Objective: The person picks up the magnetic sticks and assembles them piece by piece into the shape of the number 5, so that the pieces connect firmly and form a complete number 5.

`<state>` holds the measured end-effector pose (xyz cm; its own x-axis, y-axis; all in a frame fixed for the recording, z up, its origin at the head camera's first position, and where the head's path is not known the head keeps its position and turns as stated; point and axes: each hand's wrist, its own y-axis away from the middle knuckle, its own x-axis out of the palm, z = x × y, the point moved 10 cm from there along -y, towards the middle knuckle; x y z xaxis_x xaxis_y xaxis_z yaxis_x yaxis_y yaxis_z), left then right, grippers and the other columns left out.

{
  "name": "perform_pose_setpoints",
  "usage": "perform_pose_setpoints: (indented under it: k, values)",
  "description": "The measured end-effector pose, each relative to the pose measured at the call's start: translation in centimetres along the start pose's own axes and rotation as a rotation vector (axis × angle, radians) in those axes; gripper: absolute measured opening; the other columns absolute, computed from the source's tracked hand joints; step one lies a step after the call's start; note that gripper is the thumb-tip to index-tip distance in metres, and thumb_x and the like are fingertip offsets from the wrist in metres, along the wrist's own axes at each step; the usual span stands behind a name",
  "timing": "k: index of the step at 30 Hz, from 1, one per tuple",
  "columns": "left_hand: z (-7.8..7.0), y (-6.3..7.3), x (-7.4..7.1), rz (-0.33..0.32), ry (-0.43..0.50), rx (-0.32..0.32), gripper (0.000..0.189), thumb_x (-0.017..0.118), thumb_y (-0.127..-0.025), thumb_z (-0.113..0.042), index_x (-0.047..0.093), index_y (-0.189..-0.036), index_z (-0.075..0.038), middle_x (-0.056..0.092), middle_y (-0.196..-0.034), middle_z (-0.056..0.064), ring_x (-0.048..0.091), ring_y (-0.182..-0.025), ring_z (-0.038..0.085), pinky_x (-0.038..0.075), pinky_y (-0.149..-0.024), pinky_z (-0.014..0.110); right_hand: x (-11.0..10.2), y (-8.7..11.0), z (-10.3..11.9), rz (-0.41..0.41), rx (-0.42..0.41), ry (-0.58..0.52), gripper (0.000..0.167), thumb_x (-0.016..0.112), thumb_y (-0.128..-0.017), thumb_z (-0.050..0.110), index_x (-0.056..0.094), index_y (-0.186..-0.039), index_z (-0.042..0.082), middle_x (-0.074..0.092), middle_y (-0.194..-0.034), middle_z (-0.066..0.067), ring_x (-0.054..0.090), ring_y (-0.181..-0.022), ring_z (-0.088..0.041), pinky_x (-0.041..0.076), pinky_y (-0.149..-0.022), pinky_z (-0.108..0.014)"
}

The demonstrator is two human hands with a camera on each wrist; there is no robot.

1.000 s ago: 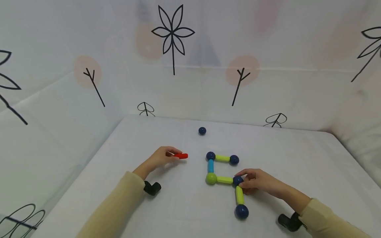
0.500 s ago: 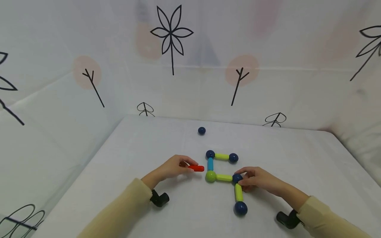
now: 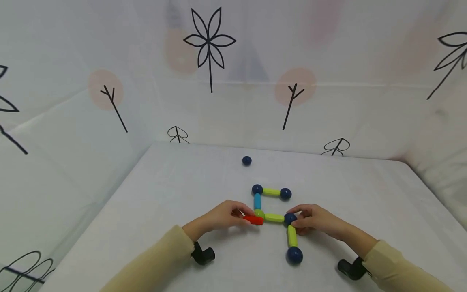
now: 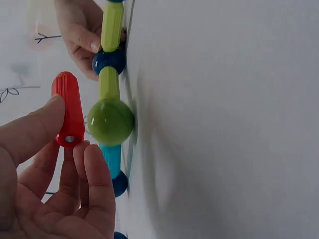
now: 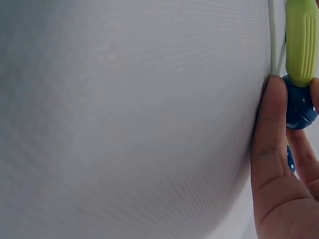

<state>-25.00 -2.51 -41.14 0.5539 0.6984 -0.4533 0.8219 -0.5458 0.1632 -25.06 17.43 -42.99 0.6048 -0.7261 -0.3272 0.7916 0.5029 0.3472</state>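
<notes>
My left hand (image 3: 224, 215) pinches a red magnetic rod (image 3: 254, 220) between thumb and fingers. In the head view the rod overlaps the green ball (image 3: 259, 213); the left wrist view shows a gap between them and a silver tip on the rod's end. Fingers of my right hand (image 3: 319, 219) grip a dark blue ball (image 3: 289, 218), which joins two yellow-green rods. One rod (image 3: 274, 218) runs to the green ball; the other (image 3: 292, 236) reaches a nearer blue ball (image 3: 294, 255). From the green ball a light blue rod (image 3: 257, 200) leads to another blue ball (image 3: 257, 189).
A yellow-green rod (image 3: 271, 192) ends in a blue ball (image 3: 285, 194) at the far side of the figure. Farther back lies a loose blue ball (image 3: 247, 161) on the white table (image 3: 175, 174). A printed cloth (image 3: 244, 109) hangs behind it.
My left hand has carried the red rod rightward and nearer to me, from left of the figure to beside the green ball. The right hand keeps its hold on the blue ball.
</notes>
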Motion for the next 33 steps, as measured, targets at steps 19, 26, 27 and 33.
perform_pose_setpoints:
  k: [19, 26, 27, 33]
  values:
    - [-0.8, 0.1, 5.6, 0.184, 0.030, 0.010, 0.021, 0.072, -0.082, -0.011, 0.071, -0.104, -0.014, 0.062, -0.085, -0.007, 0.053, -0.072, 0.008, 0.044, -0.065, 0.020, 0.2, 0.0, -0.3, -0.005, 0.008, -0.011, 0.048, 0.065, -0.088, 0.021, 0.049, -0.126, -0.004, 0.060, -0.088, -0.010, 0.061, -0.079, -0.024, 0.053, -0.074, -0.034]
    - [-1.1, -0.1, 7.1, 0.251, 0.019, 0.026, 0.023, 0.072, -0.083, -0.013, 0.070, -0.106, -0.014, 0.062, -0.084, -0.008, 0.054, -0.070, 0.007, 0.046, -0.065, 0.020, 0.1, 0.1, -0.2, -0.007, 0.006, -0.007, 0.047, 0.064, -0.088, 0.020, 0.049, -0.126, -0.003, 0.060, -0.088, -0.010, 0.061, -0.079, -0.024, 0.053, -0.073, -0.034]
    - [-1.1, -0.1, 7.3, 0.259, 0.014, 0.026, 0.023, 0.072, -0.083, -0.013, 0.070, -0.106, -0.014, 0.061, -0.083, -0.008, 0.054, -0.070, 0.007, 0.045, -0.065, 0.020, 0.1, 0.1, -0.2, -0.004, 0.001, -0.006, 0.047, 0.064, -0.088, 0.020, 0.049, -0.126, -0.003, 0.060, -0.088, -0.010, 0.061, -0.079, -0.024, 0.053, -0.073, -0.034]
    - [-1.4, -0.1, 8.0, 0.280, -0.029, 0.018, 0.023, 0.071, -0.083, -0.015, 0.070, -0.105, -0.015, 0.060, -0.080, -0.008, 0.051, -0.068, 0.006, 0.043, -0.062, 0.019, 0.2, 0.1, -0.2, -0.001, -0.003, -0.010, 0.047, 0.064, -0.088, 0.020, 0.049, -0.127, -0.003, 0.060, -0.088, -0.009, 0.061, -0.079, -0.023, 0.053, -0.073, -0.033]
